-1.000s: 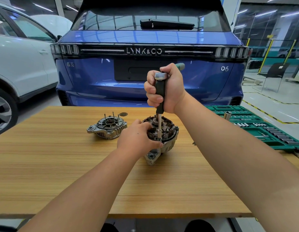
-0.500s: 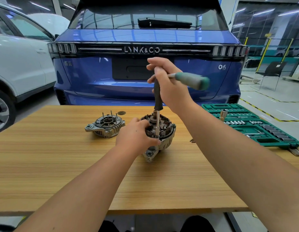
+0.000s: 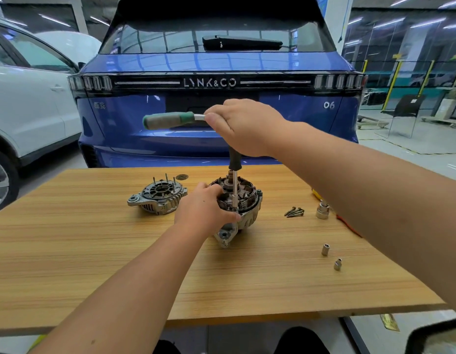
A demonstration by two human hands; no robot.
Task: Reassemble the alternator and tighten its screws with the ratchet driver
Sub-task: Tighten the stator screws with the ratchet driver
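- Head view: alternator body (image 3: 241, 203), windings exposed, sits upright near the middle of the wooden worktop (image 3: 94, 264).
- Left hand (image 3: 205, 209) grips the near-left side of the body, fingers curled round its rim.
- Ratchet driver (image 3: 170, 120): green handle lies level, pointing left; its black-sleeved shaft stands vertical, tip down at the body's near edge.
- Right hand (image 3: 247, 126) is clenched over the ratchet head, thumb toward the handle.
- Rear cover (image 3: 158, 198), studs up, lies just left of the body, apart from it.
- Loose screws (image 3: 294, 212) and a large socket (image 3: 322, 210) lie to the right; two small sockets (image 3: 325, 249) nearer the front edge.
- Worktop: light wood grain, horizontal.
- Room: garage bay; blue hatchback (image 3: 216, 98) right behind the worktop, white car (image 3: 30, 111) at left, glass partitions at right.
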